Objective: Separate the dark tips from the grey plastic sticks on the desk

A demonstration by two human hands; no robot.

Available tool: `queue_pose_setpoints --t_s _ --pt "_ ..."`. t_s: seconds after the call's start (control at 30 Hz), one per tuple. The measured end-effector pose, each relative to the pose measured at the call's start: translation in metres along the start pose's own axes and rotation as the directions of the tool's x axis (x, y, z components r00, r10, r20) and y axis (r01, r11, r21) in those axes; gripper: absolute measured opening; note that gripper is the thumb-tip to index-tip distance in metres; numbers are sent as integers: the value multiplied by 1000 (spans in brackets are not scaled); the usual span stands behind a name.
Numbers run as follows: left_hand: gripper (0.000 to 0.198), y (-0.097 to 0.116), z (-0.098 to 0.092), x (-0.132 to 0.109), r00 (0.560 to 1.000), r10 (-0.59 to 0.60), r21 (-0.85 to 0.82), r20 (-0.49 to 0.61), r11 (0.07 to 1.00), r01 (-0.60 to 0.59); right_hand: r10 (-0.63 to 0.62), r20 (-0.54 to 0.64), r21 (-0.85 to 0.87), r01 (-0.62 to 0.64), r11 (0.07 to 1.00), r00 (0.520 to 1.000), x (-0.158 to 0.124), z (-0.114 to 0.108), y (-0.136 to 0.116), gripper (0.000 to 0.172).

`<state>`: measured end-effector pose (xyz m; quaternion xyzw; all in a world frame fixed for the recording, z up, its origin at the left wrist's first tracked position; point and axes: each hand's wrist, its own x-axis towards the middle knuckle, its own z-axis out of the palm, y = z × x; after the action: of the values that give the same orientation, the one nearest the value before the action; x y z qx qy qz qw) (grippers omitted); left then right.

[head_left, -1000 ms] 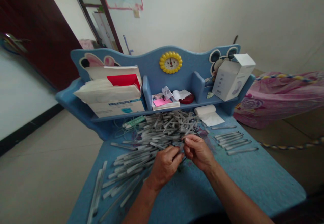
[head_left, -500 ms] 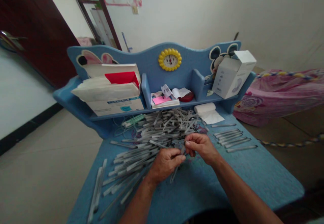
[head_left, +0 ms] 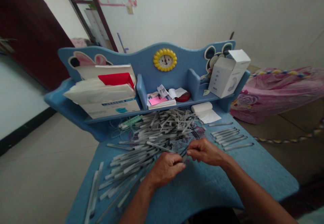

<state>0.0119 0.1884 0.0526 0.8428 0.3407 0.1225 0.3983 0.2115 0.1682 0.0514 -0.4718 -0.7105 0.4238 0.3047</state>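
Observation:
My left hand (head_left: 167, 168) is closed, thumb against fingers, at the front edge of a big heap of pale pen barrels (head_left: 129, 160). My right hand (head_left: 206, 151) pinches close beside it, just to the right. Between the fingertips of both hands runs a thin pen (head_left: 184, 151), dark in part; its ends are largely covered by the fingers. One pale barrel (head_left: 158, 146) reaches from the heap up to my left knuckles, and I cannot tell whether the hand touches it. Right of my right hand, several pens (head_left: 229, 136) with dark ends lie roughly side by side.
A blue desk (head_left: 268, 173) carries everything, with a raised shelf (head_left: 162, 109) at its back. A paper roll (head_left: 204, 107) and a green bundle (head_left: 130, 122) lie below the shelf. On it stand a mask box (head_left: 113, 107), a white box (head_left: 225, 75) and papers (head_left: 162, 104).
The translucent barrel that hung below my left hand no longer shows there. A dark thin piece now shows between the hands. The view has shifted slightly, moving the shelf leftward.

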Motion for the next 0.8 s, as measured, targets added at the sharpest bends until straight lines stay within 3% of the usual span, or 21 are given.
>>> queue_pose_setpoints --t_s 0.13,0.3,0.47,0.6,0.73,0.8 --pt "21 3 0 1 999 6 82 -47 997 -2 32 -69 -47 -36 998 997 1 4 2 41" --pt "22 5 -2 0 997 0 94 -78 996 7 38 -56 172 -28 985 998 0 6 3 24" --pt "19 6 -2 0 997 -11 98 -78 995 18 79 -160 -23 -84 996 984 1 9 1 44" --pt "20 7 -3 1 996 -1 95 -88 995 10 58 -138 94 -45 995 989 1 12 0 29" --pt "18 7 -2 2 996 -4 116 -90 993 15 89 -218 17 -88 996 972 0 13 3 42" --pt "16 6 -1 2 996 -5 121 -89 993 16 73 -220 22 -70 997 973 -1 13 3 35"
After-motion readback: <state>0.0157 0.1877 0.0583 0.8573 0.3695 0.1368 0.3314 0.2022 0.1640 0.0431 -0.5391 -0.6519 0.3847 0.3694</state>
